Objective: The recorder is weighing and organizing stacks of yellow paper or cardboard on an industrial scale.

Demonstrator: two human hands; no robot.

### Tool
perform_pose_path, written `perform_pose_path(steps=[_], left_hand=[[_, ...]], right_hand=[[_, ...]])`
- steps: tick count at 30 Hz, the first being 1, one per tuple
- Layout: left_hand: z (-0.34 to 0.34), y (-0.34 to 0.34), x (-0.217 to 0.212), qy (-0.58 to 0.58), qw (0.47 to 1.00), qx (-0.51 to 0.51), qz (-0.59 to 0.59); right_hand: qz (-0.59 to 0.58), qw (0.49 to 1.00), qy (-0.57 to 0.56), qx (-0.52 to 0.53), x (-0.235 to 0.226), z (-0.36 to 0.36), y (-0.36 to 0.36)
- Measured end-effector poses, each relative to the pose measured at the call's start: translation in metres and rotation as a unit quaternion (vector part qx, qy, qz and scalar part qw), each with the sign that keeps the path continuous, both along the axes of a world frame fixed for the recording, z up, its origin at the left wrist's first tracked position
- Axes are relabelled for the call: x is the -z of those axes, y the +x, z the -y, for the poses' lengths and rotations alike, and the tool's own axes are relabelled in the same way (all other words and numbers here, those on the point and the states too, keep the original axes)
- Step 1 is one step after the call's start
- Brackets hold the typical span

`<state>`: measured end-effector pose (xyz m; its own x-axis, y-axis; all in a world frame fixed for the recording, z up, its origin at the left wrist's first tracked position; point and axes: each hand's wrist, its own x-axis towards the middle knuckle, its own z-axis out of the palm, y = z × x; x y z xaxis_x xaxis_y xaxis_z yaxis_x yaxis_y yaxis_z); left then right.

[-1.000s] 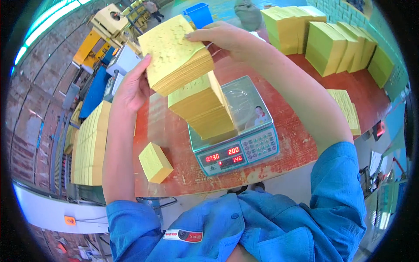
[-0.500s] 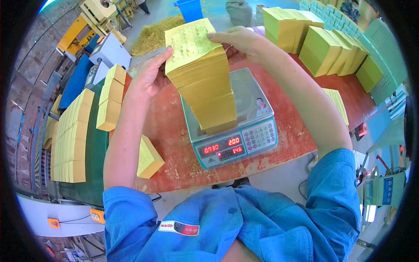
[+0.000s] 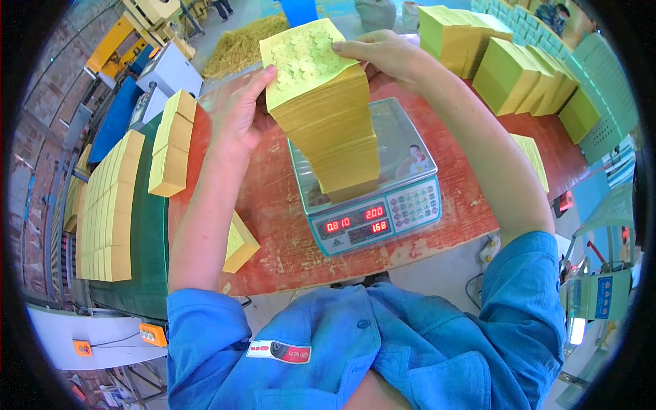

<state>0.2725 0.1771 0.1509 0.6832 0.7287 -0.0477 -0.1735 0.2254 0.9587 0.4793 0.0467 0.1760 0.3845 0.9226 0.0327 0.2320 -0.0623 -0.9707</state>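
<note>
A tall stack of yellow paper sheets (image 3: 331,123) with punched round patterns on its top sheet stands on a digital weighing scale (image 3: 410,195). My left hand (image 3: 247,106) grips the upper left side of the stack, thumb at the top edge and fingers behind. At the far right corner, my right hand (image 3: 386,58) holds the top portion, thumb over the sheet and the other fingers partly hidden. Red digits glow on the scale's display (image 3: 355,222). Close to my left forearm, a small yellow paper block (image 3: 240,244) lies on the red table.
The worn red table (image 3: 273,205) carries yellow paper stacks (image 3: 509,75) at the far right and a lone block (image 3: 529,160) beyond my right forearm. Rows of yellow blocks (image 3: 109,205) line a green surface at left. Behind stand a blue bin (image 3: 299,11) and a straw-coloured heap (image 3: 246,51).
The scale's lit digits have changed. Both hands keep their hold on the paper stack, and the whole view has shifted slightly.
</note>
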Motion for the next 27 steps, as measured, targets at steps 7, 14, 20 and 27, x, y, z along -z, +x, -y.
perform_pose_path(steps=[7, 14, 20, 27], left_hand=[[0.004, 0.001, 0.002, 0.027, 1.0, 0.002, -0.008], [0.006, 0.002, 0.006, 0.043, 0.999, 0.02, 0.024], [0.007, 0.004, 0.006, 0.045, 0.999, -0.007, 0.015], [0.014, 0.014, 0.018, 0.154, 0.987, -0.047, -0.018]], right_hand=[[0.08, 0.997, -0.009, -0.002, -0.002, 0.003, 0.003], [0.072, 0.997, 0.009, 0.035, -0.002, 0.01, -0.008], [0.079, 0.996, 0.024, 0.038, 0.002, 0.007, -0.006], [0.049, 0.998, 0.018, 0.043, 0.013, 0.01, 0.001]])
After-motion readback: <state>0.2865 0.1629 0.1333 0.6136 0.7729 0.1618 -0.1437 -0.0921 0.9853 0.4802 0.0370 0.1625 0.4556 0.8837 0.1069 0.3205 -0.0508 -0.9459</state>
